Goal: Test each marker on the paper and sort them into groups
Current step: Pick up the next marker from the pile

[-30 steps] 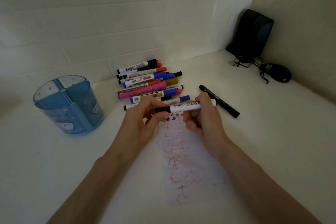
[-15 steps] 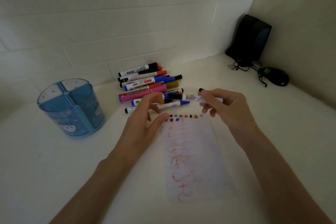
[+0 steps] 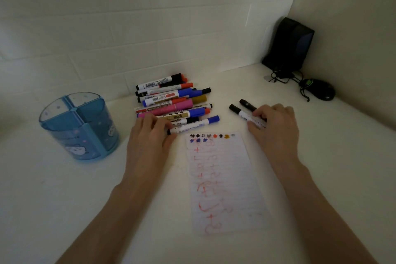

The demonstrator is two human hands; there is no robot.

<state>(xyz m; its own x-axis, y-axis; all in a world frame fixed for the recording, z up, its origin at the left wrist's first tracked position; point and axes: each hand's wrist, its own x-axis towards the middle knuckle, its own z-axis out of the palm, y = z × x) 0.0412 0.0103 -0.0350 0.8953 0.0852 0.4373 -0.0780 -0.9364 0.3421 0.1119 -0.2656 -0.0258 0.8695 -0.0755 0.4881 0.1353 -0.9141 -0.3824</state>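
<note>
The markers (image 3: pixel 171 100) tell me little: their white barrels carry barcodes and small print, all too blurred to read. The paper (image 3: pixel 222 178) has a top row of small hash-like marks in black, orange and gold, with blue ones just beneath. Below these are faint red scrawls, with plus signs among them.

Bare table (image 3: pixel 321 167) right of paper (image 3: pixel 225 180)

marker labels (image 3: pixel 153 85) too small, blurred
</note>
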